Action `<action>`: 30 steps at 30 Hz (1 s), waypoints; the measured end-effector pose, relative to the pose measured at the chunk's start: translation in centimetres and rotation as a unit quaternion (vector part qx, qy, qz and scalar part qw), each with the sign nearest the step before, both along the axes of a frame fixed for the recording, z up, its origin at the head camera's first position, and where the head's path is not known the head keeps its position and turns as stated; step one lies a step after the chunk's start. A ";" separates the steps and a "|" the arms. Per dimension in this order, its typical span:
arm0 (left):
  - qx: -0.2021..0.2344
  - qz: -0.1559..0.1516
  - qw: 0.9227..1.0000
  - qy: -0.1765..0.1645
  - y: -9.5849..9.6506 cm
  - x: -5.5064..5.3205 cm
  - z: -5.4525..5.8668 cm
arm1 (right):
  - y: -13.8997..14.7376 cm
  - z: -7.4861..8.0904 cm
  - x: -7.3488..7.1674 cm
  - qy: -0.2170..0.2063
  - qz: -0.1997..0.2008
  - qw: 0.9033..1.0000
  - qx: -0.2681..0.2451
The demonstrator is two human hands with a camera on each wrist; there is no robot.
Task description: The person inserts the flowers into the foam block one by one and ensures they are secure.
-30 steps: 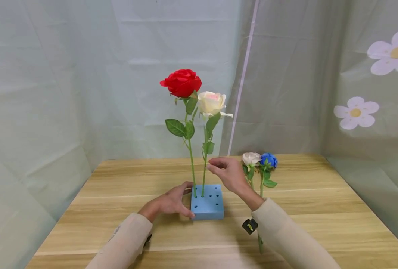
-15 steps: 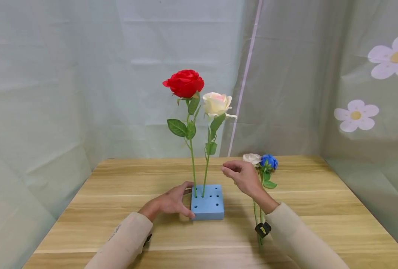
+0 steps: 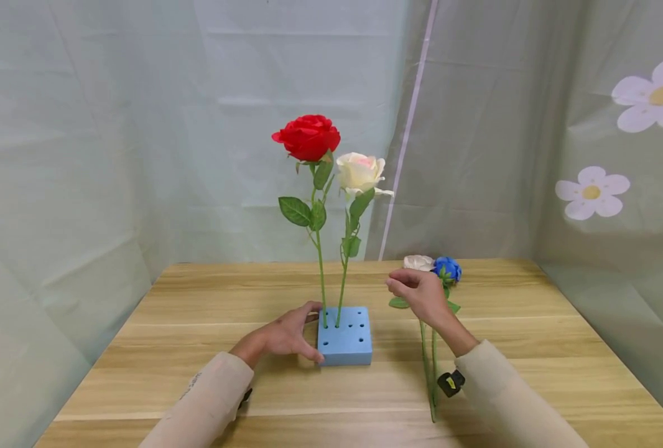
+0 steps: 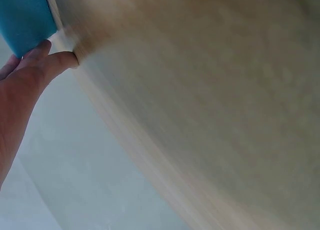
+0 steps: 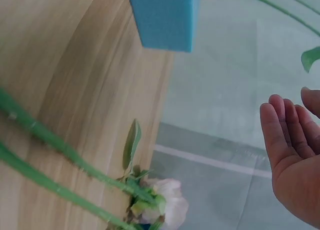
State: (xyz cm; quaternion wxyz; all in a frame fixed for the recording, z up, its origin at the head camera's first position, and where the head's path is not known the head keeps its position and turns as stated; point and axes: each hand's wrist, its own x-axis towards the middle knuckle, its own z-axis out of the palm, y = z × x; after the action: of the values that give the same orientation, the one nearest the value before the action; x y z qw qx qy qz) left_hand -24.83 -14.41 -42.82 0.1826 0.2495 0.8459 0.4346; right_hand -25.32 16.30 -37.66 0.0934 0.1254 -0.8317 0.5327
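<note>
A light blue block with several holes (image 3: 344, 356) stands on the wooden table. My left hand (image 3: 288, 334) holds its left side, thumb at the front corner and fingers at the back. Upright in the block are a red rose (image 3: 307, 138) and, to its right, a shorter cream-white rose (image 3: 361, 172). To the right of the block, my right hand (image 3: 425, 297) is in the air, holding nothing. In the right wrist view its fingers (image 5: 272, 127) are only slightly bent, with the thumb apart. Beneath and behind it lie a whitish rose (image 3: 418, 262) and a blue rose (image 3: 448, 268).
The two lying roses have long green stems (image 3: 426, 373) that run toward the front of the table (image 3: 197, 298). Pale curtains (image 3: 242, 124) close off the back and sides, with printed flowers (image 3: 591, 192) on the right one.
My right hand has moved right, away from the cream-white rose's stem, to over the lying roses. That upright rose now leans slightly more to the right. My left hand stays on the block.
</note>
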 end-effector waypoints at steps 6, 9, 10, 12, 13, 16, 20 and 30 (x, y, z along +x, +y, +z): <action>0.001 -0.001 1.000 0.000 0.0 0.0 -0.1 | 1.2 -0.5 -0.4 -0.035 0.005 0.999 -0.032; 0.003 -0.001 1.000 -0.001 0.0 0.0 -0.1 | 1.8 -0.7 -0.5 -0.049 0.006 0.998 -0.034; 0.004 0.000 1.000 -0.002 0.0 0.0 -0.1 | 2.0 -0.7 -0.5 -0.055 0.006 0.998 -0.035; 0.005 0.000 1.000 -0.003 0.0 0.0 -0.1 | 2.3 -0.8 -0.5 -0.062 0.005 0.997 -0.034; 0.005 0.000 1.000 -0.003 0.0 0.0 -0.1 | 2.5 -0.9 -0.5 -0.066 0.004 0.997 -0.035; 0.005 0.000 1.000 -0.003 0.0 0.0 -0.1 | 2.8 -1.0 -0.6 -0.077 0.002 0.996 -0.038; 0.003 0.001 1.000 -0.003 -0.1 0.0 0.0 | 3.2 -1.5 -0.8 -0.086 -0.002 0.995 -0.042; 0.001 -0.002 1.000 0.002 -0.1 -0.1 -0.2 | 4.5 -2.7 -1.2 -0.129 -0.027 0.991 -0.034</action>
State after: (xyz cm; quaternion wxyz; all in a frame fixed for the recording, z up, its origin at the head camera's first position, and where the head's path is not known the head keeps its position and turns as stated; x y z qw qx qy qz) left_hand -24.89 -14.49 -43.00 0.1818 0.2526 0.8451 0.4347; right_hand -26.57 20.80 -40.41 0.0038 0.0304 -0.8215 0.5693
